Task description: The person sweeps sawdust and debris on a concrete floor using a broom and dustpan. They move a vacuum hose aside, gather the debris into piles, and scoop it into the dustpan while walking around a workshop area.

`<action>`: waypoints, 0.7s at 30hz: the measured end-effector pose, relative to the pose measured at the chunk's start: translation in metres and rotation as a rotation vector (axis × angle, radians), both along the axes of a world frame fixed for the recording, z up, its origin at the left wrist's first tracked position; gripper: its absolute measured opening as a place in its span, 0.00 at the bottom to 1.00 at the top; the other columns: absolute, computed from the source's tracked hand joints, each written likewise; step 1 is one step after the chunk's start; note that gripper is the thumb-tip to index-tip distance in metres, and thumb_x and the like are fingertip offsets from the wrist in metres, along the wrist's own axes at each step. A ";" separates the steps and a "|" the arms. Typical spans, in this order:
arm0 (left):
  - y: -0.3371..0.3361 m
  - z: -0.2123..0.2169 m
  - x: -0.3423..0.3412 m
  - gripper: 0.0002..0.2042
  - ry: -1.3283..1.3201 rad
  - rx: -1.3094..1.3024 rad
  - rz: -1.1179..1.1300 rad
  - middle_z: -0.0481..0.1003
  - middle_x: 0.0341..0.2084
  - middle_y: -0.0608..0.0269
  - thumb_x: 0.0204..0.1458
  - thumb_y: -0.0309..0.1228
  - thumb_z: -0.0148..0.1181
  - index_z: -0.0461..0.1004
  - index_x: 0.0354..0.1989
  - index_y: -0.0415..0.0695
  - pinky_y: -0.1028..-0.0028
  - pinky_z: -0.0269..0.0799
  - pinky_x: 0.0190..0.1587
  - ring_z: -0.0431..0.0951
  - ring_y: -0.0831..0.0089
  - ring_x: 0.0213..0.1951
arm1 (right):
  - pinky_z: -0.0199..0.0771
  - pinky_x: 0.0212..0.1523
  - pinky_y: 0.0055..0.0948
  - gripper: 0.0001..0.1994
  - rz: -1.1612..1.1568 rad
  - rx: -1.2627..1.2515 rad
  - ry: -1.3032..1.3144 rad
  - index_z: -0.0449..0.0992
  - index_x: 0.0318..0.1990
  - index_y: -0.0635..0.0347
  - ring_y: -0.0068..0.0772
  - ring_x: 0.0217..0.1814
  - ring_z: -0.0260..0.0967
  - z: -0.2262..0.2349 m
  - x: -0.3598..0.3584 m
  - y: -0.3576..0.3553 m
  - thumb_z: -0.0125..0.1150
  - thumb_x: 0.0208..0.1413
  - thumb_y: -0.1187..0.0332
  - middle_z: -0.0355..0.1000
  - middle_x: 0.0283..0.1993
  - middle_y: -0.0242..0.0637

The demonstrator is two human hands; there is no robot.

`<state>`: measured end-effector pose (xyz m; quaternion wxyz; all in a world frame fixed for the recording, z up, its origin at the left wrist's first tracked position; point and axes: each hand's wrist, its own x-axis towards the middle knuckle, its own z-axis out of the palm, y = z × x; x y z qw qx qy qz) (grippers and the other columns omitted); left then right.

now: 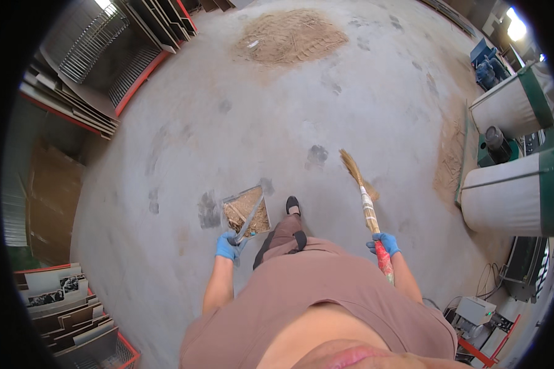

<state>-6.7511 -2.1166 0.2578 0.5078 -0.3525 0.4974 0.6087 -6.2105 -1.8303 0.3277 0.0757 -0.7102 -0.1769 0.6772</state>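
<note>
My left hand, in a blue glove, is closed round the handle of a dustpan. A heap of sawdust and wood scraps lies in the pan. On the other side, my gloved right hand grips a broom by its red-wrapped handle. The straw bristles point forward and to the left, away from my body. Between the two tools, one dark shoe of mine shows on the grey floor.
A wide sawdust pile lies on the floor far ahead. Racks of boards line the left side. White dust-collector bags and a dark motor stand at the right, with more sawdust beside them. Cables trail at the lower right.
</note>
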 end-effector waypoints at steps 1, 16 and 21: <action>0.037 0.003 -0.017 0.03 -0.007 -0.033 -0.026 0.77 0.28 0.56 0.44 0.29 0.56 0.74 0.26 0.43 0.47 0.79 0.45 0.76 0.53 0.34 | 0.81 0.24 0.35 0.16 0.033 0.023 -0.026 0.70 0.47 0.67 0.44 0.30 0.78 0.001 -0.017 0.029 0.60 0.53 0.69 0.76 0.34 0.52; 0.593 -0.005 -0.266 0.05 0.122 -0.200 -0.091 0.75 0.29 0.51 0.47 0.31 0.56 0.71 0.25 0.43 0.44 0.76 0.45 0.76 0.50 0.37 | 0.78 0.20 0.40 0.18 -0.060 0.017 -0.034 0.68 0.50 0.68 0.51 0.28 0.78 -0.060 -0.204 0.480 0.59 0.53 0.70 0.75 0.32 0.52; 0.764 -0.011 -0.365 0.06 -0.278 0.684 -0.273 0.73 0.27 0.48 0.48 0.32 0.57 0.70 0.27 0.44 0.43 0.74 0.47 0.75 0.47 0.35 | 0.76 0.21 0.37 0.19 -0.084 -0.145 0.073 0.66 0.51 0.62 0.46 0.20 0.72 -0.041 -0.260 0.667 0.57 0.54 0.65 0.77 0.36 0.58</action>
